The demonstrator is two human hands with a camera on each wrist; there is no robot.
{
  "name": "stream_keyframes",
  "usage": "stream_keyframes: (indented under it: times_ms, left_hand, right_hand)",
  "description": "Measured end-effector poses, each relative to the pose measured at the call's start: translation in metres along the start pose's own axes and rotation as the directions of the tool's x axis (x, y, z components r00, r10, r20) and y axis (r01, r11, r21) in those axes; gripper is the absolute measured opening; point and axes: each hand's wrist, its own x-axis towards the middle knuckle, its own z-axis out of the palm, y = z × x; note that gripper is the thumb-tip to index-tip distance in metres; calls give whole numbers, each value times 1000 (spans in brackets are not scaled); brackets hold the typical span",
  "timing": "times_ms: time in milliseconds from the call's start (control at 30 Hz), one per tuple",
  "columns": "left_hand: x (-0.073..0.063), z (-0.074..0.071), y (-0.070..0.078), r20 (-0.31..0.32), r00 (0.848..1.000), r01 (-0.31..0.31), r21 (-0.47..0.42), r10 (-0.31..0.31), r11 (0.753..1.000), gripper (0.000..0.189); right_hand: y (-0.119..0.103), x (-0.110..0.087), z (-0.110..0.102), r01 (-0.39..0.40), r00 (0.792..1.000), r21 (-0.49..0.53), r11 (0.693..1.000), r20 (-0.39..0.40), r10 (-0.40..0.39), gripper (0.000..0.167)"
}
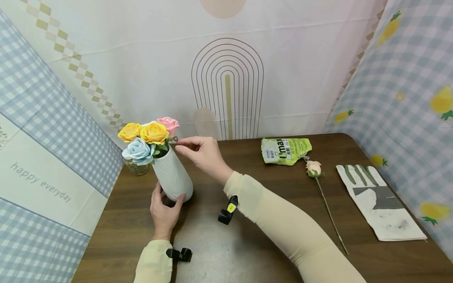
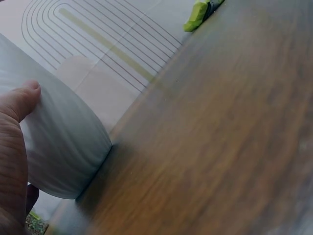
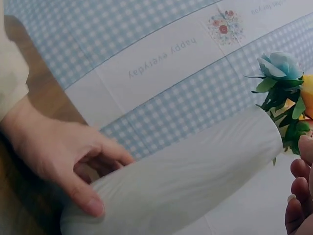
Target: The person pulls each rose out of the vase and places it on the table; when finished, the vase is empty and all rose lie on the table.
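A white ribbed vase (image 1: 172, 175) stands on the wooden table at the left, its base meeting the tabletop in the left wrist view. My left hand (image 1: 164, 212) grips its lower part, thumb on the near side. Out of its mouth come artificial roses: yellow (image 1: 154, 133), light blue (image 1: 139, 151) and pink (image 1: 168, 125), with green leaves (image 3: 293, 110). Beside the vase's rim, my right hand (image 1: 203, 155) pinches a small reddish bit of an artificial flower (image 1: 175, 138) between thumb and forefinger. Most of that piece is hidden among the leaves and fingers.
Behind the vase sits a glass jar (image 1: 137, 169) with greenish contents. Toward the right lie a green packet (image 1: 286, 151), a pale pink rose (image 1: 313, 168) with a long stem, and a white-grey glove (image 1: 380, 204). Printed cloth hangs along the table's back and sides.
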Motion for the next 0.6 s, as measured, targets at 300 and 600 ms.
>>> stream_keyframes:
  times_ms: [300, 600]
  left_hand:
    - [0, 0, -1, 6, 1000, 6, -8, -6, 1000, 90]
    - [1, -3, 0, 19, 999, 25, 16, -25, 1000, 89]
  right_hand:
    - [-4, 16, 15, -57, 998, -33, 998, 8, 57, 17]
    - [-8, 25, 27, -168, 985, -57, 984, 28, 169, 14]
